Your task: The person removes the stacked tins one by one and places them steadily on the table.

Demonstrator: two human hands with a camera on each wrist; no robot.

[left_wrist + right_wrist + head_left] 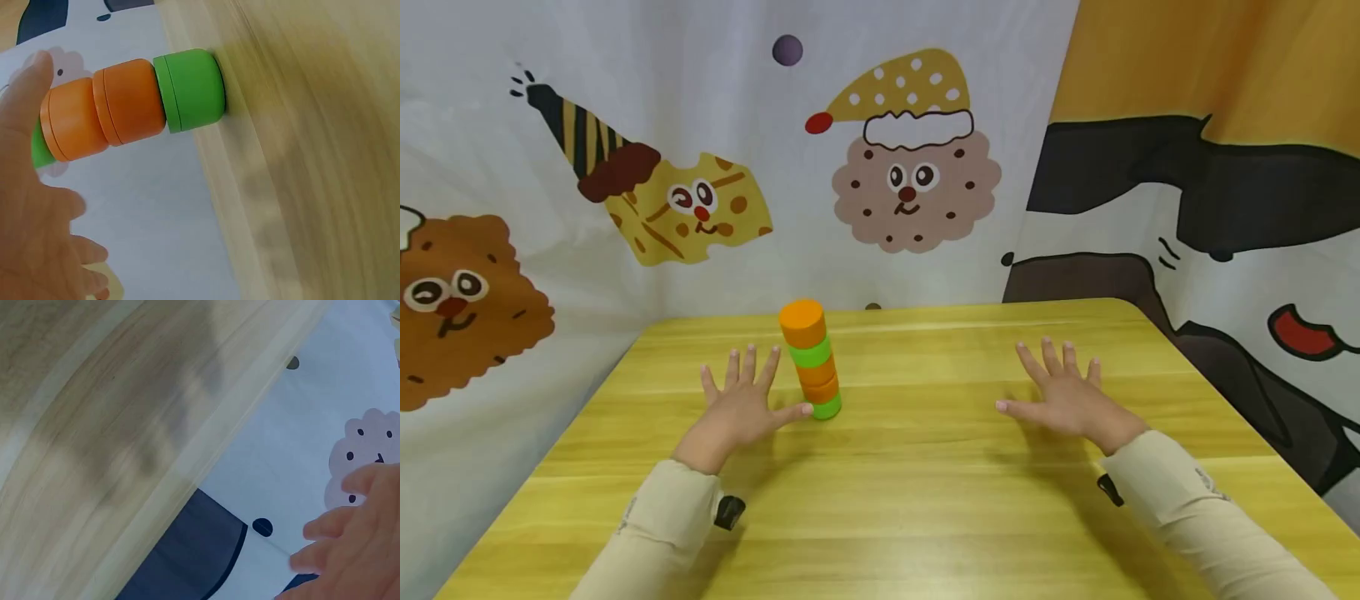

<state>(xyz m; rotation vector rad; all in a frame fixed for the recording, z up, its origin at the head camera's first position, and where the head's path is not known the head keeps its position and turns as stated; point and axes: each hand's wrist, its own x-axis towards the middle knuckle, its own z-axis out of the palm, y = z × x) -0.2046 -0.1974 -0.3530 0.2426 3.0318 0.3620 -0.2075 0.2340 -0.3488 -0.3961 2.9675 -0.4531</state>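
In the head view, you hold both arms out over the yellow wooden surface (925, 483). Your left hand (741, 412) has its fingers spread wide like a fan. A tower of round blocks (812, 358) stands on the surface just beside that hand, on the thumb side. From the top down, the blocks go orange, green, orange, orange, green. Your left thumb reaches the low part of the tower from here, but you cannot tell if they touch. Your right hand (1063, 404) is well apart from the tower, off to the right, and its fingers are spread too. You wear cream sleeves (662, 517). Behind the surface hangs a white cloth (715, 50) with a cheese face (730, 208) and a cookie face (917, 200) on it.

In the left wrist view, the tower shows sideways, with its green bottom block (194, 90) on the surface. Two orange blocks (128, 103) come next, then a bit of green. Your thumb hides the far end.

In the right wrist view, your fingertips show low on the right, a little apart, in front of the cloth. A soft shadow (156, 412) lies on the surface.
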